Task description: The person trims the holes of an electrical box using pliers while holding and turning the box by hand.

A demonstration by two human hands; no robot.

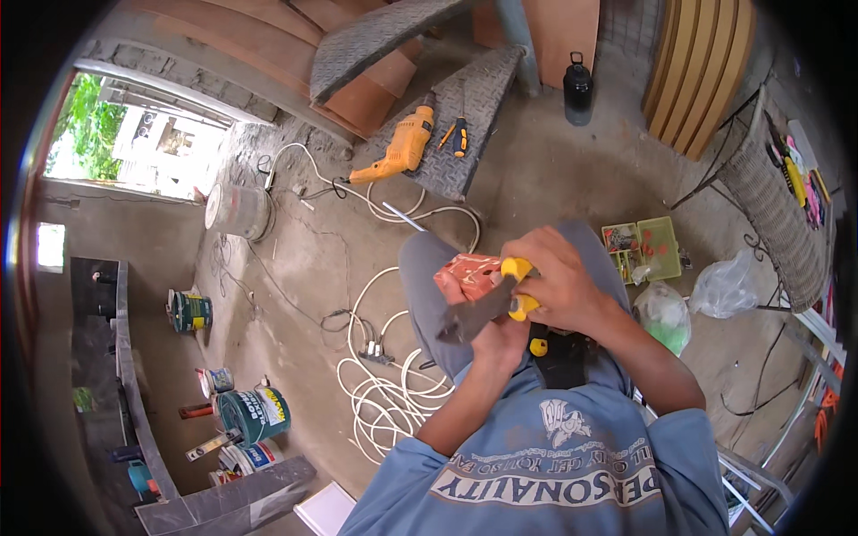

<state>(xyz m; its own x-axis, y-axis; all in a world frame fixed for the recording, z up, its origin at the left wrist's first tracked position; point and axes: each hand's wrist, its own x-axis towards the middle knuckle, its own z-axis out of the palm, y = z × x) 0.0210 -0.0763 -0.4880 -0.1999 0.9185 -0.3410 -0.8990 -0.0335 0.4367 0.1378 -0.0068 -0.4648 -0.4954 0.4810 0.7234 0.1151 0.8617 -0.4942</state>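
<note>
My right hand (554, 277) is wrapped round the yellow handle of a tool (474, 317) with a dark grey head, which lies across my left hand. My left hand (496, 338) holds an orange-red piece (469, 271) with holes, like a small box, above my lap; its fingers are partly hidden by the tool. Another small yellow-and-black item (538, 347) rests on a dark patch between my legs, just below both hands.
An orange drill (402, 147) and screwdriver (460, 137) lie on a metal stair tread (474, 174). Coiled white cord (384, 402) and paint cans (250, 415) are leftward. An open parts case (657, 246), plastic bags (719, 286) and a wicker stand (778, 232) are rightward. A black bottle (577, 94) stands behind.
</note>
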